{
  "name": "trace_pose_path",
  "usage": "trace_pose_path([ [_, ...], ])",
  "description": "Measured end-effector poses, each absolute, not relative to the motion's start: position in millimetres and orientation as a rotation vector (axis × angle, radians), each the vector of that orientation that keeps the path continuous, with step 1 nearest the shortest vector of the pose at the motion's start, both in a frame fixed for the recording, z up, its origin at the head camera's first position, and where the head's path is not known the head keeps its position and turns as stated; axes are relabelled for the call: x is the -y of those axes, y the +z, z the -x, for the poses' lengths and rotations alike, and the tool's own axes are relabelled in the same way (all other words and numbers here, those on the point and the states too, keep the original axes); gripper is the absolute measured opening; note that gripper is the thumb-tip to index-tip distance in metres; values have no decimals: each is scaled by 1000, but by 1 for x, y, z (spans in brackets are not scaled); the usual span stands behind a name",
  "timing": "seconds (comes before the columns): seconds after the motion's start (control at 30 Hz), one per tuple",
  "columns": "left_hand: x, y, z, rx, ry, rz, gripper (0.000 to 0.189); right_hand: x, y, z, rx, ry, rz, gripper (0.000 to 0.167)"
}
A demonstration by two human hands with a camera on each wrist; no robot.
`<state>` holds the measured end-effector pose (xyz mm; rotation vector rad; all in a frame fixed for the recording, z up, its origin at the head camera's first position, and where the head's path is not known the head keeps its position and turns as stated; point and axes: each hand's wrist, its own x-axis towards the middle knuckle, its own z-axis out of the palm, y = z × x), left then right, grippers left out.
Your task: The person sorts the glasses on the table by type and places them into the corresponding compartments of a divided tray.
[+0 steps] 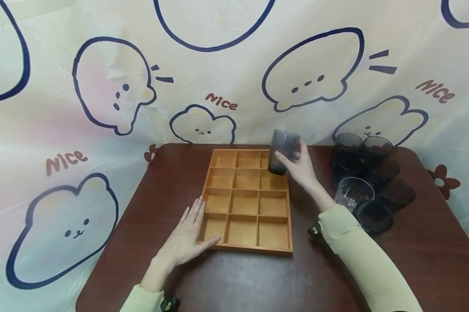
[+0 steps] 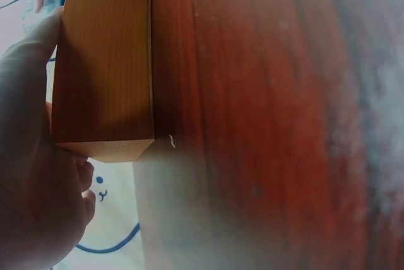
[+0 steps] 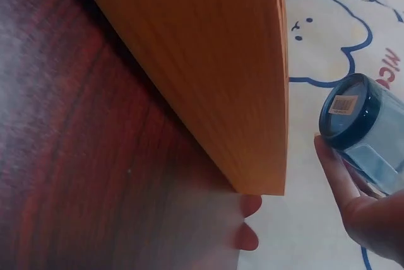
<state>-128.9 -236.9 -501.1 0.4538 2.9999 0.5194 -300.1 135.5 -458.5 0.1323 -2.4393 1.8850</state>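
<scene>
A wooden divided tray [image 1: 254, 248] with several square compartments lies on the table. My left hand [image 1: 185, 238] rests along its left front corner, fingers straight and thumb along the front edge; the left wrist view shows this hand [image 2: 31, 163] beside the tray's side wall [image 2: 104, 62]. My right hand [image 1: 302, 171] grips a dark tinted drinking glass [image 1: 282, 147] over the tray's far right corner, slightly tilted with its base down. A barcode sticker [image 3: 344, 105] shows on the glass's base in the right wrist view.
Several dark glasses [image 1: 396, 193] stand close together on the table's right side, with a clear glass [image 1: 353, 195] among them. The brown table [image 1: 133, 242] has rounded far corners. A cartoon-printed curtain [image 1: 219, 69] hangs behind and beside it.
</scene>
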Motion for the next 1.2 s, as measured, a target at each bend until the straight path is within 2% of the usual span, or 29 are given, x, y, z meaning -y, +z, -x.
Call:
trace_pose_path([
  [0.43,236,-502,128,-2987,516,-439,120,-128,-459,332,2557,1723,-107,114],
  [0.8,235,-502,129,-2987,532,-460,119,-123,-469,344,2563,1742,-82,111],
  [1.2,236,-501,129,-2986,526,-446,120,-119,-478,345,2608,1689,-118,115],
])
